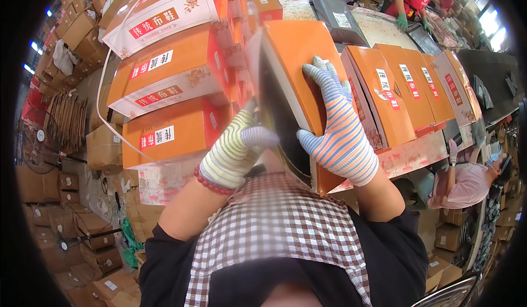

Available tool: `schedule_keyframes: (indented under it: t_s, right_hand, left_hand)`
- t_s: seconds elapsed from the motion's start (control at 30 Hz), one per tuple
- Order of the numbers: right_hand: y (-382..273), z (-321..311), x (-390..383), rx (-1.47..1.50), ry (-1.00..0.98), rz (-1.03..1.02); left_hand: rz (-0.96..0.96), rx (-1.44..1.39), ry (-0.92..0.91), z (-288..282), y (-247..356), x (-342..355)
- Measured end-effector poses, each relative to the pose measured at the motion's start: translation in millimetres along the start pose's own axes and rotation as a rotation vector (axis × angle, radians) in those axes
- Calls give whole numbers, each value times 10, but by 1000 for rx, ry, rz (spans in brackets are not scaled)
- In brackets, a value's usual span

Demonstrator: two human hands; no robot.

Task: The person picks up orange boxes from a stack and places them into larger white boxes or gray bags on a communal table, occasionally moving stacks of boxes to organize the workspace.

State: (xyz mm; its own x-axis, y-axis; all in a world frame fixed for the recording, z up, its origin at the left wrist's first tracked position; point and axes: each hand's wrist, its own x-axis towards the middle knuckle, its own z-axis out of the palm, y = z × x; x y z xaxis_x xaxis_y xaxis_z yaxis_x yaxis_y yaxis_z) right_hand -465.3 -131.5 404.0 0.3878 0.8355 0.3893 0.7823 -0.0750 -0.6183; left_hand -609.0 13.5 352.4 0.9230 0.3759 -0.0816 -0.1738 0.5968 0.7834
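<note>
In front of my chest an orange shoebox lid (302,49) stands tilted, its open side facing left. A dark, glossy thing (282,104), partly blurred, shows in the gap beside it; I cannot make out its kind. My right hand (340,126), in a blue and orange striped knit glove, grips the lid, thumb at its left edge and fingers across the top. My left hand (235,149), in a yellow and grey striped glove with red beads at the wrist, is at the left of the gap. Its fingers are smeared by motion, so its hold is unclear.
Stacked orange and white shoeboxes (164,76) rise at the left. More orange shoeboxes (384,98) stand in a row at the right. A grey box (337,18) lies on the far table, where co-workers (409,2) stand. Another person (461,183) is at the right. Brown cartons (104,148) fill the left side.
</note>
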Motion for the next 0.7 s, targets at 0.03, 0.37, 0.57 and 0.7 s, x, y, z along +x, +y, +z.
schedule_keyframes:
  t_s: [0.03,0.37,0.57,0.7]
  right_hand:
    - [-5,-20,6,20,-6,-8]
    - [1015,1412,-53,-694,-497,347]
    - [1821,1703,-513,-392,-559,399]
    - [1167,1479,45,348,-429,399]
  left_hand:
    - [-1,8,-5,1,5,-14]
    - [169,742,156,-521,-331,228]
    - [943,1257,687,-925,1279,-364]
    - [679,982,1268,-2651,1940,-1036]
